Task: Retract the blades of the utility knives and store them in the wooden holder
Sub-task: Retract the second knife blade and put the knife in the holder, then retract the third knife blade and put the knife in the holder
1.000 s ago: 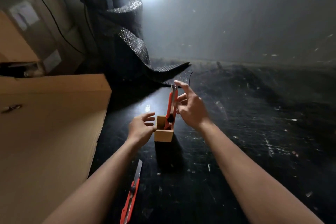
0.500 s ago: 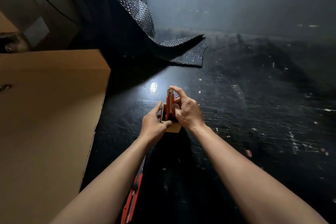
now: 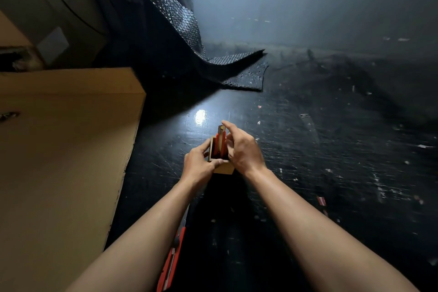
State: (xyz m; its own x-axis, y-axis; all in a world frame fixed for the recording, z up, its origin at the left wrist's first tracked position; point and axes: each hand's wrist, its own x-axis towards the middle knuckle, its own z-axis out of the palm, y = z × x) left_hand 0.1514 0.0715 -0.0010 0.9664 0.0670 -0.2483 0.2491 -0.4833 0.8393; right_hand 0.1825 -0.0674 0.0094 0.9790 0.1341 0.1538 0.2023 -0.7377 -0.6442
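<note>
A small wooden holder [image 3: 224, 168] stands upright on the black table, near the middle of the view. My left hand [image 3: 198, 163] grips its left side and near rim. A red utility knife [image 3: 220, 141] stands inside the holder, its top end sticking out above the rim. The fingers of my right hand [image 3: 241, 149] rest on that knife, the index finger on its tip. A second red utility knife [image 3: 171, 261] lies flat on the table, partly hidden under my left forearm, its blade end pointing away from me.
A large cardboard box [image 3: 61, 149] fills the left side, its edge close to my left arm. A black bubble-wrap sheet [image 3: 237, 71] curls down from the back onto the scratched black table [image 3: 331, 161]. More boxes stand at the far left.
The knife has gone down into the holder with my right hand following it. My left hand has closed around the holder. The camera has tilted downward.
</note>
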